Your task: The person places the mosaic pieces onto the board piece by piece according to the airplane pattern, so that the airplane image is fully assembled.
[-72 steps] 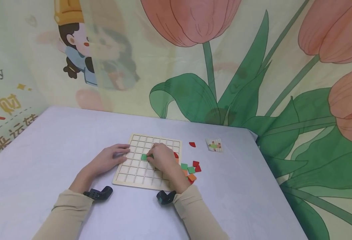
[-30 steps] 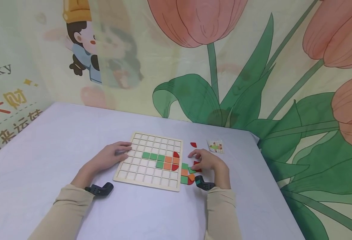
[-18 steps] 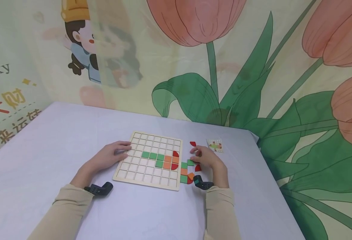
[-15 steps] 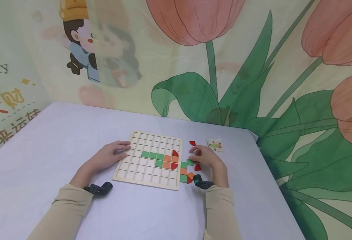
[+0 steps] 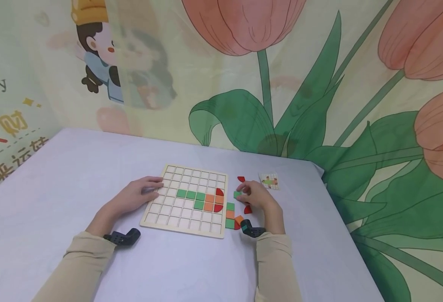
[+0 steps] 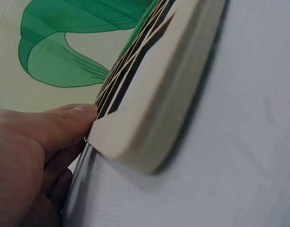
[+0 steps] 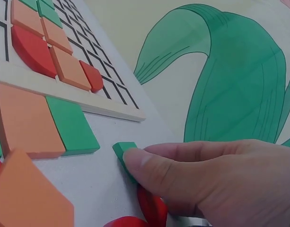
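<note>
My right hand (image 5: 260,197) pinches a green square tile (image 7: 125,150) between thumb and fingers, just off the right side of the wooden grid board (image 5: 168,213). Red pieces (image 7: 152,205) lie beneath that hand in the right wrist view. On the board, a row of green tiles (image 5: 190,195) meets orange tiles (image 5: 208,201), with a red quarter-round piece (image 5: 219,192) and another at the right edge. My left hand (image 5: 134,195) rests at the board's left edge, thumb and fingertips touching the frame (image 6: 135,127); its lower fingers are partly hidden.
Right of the board lie loose green tiles (image 5: 229,223), an orange tile (image 5: 239,219) and red quarter-round pieces (image 5: 247,209). A small pattern card (image 5: 269,181) lies farther back. White cloth covers the table (image 5: 180,268), and a printed curtain (image 5: 229,75) hangs behind it.
My right hand has left the board for the loose pieces, picked up a green tile and drawn it toward the far side. The left hand has stayed at the board's edge.
</note>
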A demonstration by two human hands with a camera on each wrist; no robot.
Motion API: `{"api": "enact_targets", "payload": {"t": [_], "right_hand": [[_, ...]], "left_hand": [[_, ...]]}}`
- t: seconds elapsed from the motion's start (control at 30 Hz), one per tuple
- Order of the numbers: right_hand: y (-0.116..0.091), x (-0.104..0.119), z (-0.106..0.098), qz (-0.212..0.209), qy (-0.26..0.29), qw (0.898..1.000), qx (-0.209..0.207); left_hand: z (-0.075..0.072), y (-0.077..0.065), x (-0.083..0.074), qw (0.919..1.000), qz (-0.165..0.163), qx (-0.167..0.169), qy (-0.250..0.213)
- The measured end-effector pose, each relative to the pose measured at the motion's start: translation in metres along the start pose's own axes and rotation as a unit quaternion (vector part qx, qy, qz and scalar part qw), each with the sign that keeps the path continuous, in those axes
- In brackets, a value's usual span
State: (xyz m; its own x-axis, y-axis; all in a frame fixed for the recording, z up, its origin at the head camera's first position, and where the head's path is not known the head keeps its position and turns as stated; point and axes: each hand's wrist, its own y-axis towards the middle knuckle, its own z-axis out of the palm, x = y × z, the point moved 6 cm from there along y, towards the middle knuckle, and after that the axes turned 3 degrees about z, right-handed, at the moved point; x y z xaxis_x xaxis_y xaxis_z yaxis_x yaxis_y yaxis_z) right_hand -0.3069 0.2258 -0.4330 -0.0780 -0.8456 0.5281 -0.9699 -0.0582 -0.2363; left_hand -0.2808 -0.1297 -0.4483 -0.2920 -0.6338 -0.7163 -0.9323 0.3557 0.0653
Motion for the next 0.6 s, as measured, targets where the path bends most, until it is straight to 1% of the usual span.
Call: {"api": "enact_targets", "payload": {"t": [0.37, 0.6], "right_hand": [[0.0018, -0.0020, -0.0035, 0.020, -0.009, 1.000, -0.022], [0.0042, -0.0025, -0.0017, 0.028, -0.004, 0.999, -0.036]], "left_hand": [[-0.0003, 0.0024, 0.0009, 1.0000, 0.000, 0.001, -0.003], [-0.0005, 0.0022, 0.0029, 1.0000, 0.003, -0.001, -0.006]]}}
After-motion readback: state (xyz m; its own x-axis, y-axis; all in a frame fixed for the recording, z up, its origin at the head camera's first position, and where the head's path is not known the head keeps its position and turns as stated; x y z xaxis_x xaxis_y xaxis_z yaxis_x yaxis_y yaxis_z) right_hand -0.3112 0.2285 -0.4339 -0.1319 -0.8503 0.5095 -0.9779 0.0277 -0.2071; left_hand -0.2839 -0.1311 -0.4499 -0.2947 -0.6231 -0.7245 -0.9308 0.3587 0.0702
